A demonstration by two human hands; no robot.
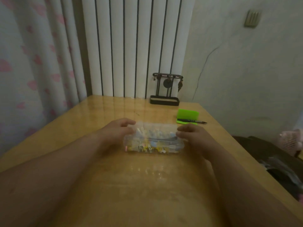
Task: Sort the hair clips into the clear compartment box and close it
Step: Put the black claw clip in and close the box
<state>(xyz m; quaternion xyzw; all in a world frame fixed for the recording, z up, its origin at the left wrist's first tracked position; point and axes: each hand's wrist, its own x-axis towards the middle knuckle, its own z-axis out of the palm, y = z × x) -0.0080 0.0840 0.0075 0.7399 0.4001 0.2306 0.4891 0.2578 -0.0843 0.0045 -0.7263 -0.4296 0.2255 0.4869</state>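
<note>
A person's left hand point(117, 131) and right hand point(192, 135) grip the clear compartment box point(154, 142) by its short ends at the centre of a glossy wooden table point(98, 115). The left fingers point(128, 122) curl over the box's 10 o'clock corner w/ the thumb on the end wall. The right fingers point(182, 128) and thumb pinch the 3 o'clock end the same way. Yellow, blue, white and pink hair clips point(147, 145) lie inside. The lid seems down, but blur hides whether it is latched.

Bare tabletop runs from the box toward 6, 9 and 12 o'clock. At 1 o'clock from the box, near the table's right edge, a green pad point(187, 114) lies w/ a black pen point(191, 120) across it. A black stand point(164, 99) sits at the far edge approx at 12 o'clock, against a white radiator point(131, 46). A pink-patterned curtain point(32, 63) hangs beyond the left edge.
</note>
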